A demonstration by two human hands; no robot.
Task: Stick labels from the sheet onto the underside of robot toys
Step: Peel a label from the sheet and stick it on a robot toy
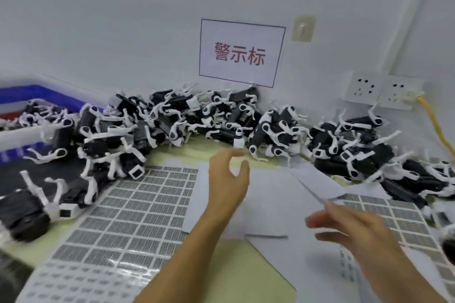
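Here the left hand [227,179] is stretched far toward the robot toys [236,115], fingers spread and empty; one toy should be gripped by its body. The right hand [349,226], blurred, is open near the label sheet [128,216].

A big heap of black-and-white robot toys [197,118] lies along the wall, many with their white legs sticking up. In front of them, on the table [221,275], is a label sheet [128,214] with rows of small grey labels — another sheet [403,216] lies to the right. Plain white papers [275,194] sit between them. The left hand [227,179] reaches toward the toys, fingers spread and holding nothing. The right hand [349,229] is blurry — it floats over the papers, fingers apart. A white sign [242,53] with red letters hangs on the wall.
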